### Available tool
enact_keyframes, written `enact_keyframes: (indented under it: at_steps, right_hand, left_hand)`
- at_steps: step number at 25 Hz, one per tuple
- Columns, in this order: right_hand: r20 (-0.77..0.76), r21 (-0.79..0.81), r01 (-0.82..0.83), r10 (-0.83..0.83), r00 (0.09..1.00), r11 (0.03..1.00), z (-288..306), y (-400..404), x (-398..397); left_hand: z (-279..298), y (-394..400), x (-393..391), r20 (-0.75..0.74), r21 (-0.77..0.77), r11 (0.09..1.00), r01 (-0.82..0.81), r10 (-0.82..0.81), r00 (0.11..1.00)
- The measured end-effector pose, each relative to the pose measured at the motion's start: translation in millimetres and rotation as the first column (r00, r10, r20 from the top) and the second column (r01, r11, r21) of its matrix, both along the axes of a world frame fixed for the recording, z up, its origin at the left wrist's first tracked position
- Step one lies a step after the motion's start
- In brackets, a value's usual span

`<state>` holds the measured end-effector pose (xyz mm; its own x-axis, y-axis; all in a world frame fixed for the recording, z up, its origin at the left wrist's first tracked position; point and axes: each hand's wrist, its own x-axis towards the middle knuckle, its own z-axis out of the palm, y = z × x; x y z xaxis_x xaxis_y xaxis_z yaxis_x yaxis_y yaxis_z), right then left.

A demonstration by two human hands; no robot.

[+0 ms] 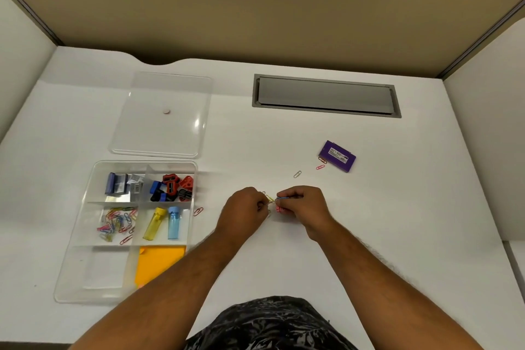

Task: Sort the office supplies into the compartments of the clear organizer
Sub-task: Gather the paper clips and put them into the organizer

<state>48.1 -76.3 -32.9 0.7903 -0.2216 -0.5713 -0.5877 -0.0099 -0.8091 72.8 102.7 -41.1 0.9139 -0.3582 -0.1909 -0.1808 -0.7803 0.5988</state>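
**Hands meeting over a cluster of paper clips**

Hands sit close together at mid-desk. I see the left hand curled almost shut, its fingertips pinching a yellow paper clip. The right hand is likewise closed to a pinch, holding a blue clip between thumb and forefinger; a red clip lies just below that pinch, though I cannot tell which hand bears it. Beyond the right hand lie a grey clip and a pink clip, the latter just beside a purple box. Well out from the left hand stands the clear organizer; its compartments hold staple boxes, sharpeners, loose coloured clips, two lead tubes and orange sticky notes. One red clip rests between the organizer and the left hand, just outside the wall. The clear lid lies beyond the organizer.
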Motion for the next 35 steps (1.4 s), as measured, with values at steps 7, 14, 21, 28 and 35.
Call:
enact_keyframes:
  at_steps: [7,14,21,28,35]
  right_hand:
    - [0.062,0.258,-0.104,0.091,0.994,0.961,41,98,11]
    - [0.12,0.112,-0.411,0.399,0.909,0.905,39,254,31]
    - [0.101,-0.412,-0.531,0.616,0.781,0.741,19,344,46]
    - [0.048,-0.485,-0.528,0.624,0.78,0.697,19,344,44]
    - [0.17,-0.414,-0.384,0.485,0.858,0.825,28,287,11]
  left_hand:
    - [41,112,-24,0.081,-0.173,0.96,-0.221,0.237,0.968]
    - [44,266,-28,0.07,-0.034,0.887,-0.461,0.463,0.884]
    - [36,339,-15,0.081,0.211,0.87,-0.445,0.438,0.895]
    - [28,352,-10,0.132,0.256,0.909,-0.33,0.305,0.943]
    - [32,312,-10,0.162,0.133,0.949,-0.286,0.264,0.951]
